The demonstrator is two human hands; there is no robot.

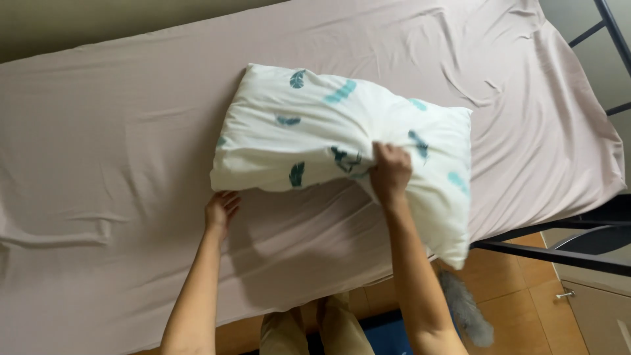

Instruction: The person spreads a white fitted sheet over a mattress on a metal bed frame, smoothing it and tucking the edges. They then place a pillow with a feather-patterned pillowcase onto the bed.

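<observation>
A pillow lay on the mattress of a bed, toward its right half and lifted at its near edge. The right hand gripped that near edge around its middle, with the fingers bunched into the cloth. The left hand rested on the mattress just below the pillow's near left corner, close to it. The pillow's near right corner hung past the bed's front edge, above the floor. A bed frame rail ran to the right of that corner, with a cabinet below it in the right corner. A furry animal tail lay on the floor beside the right forearm.
</observation>
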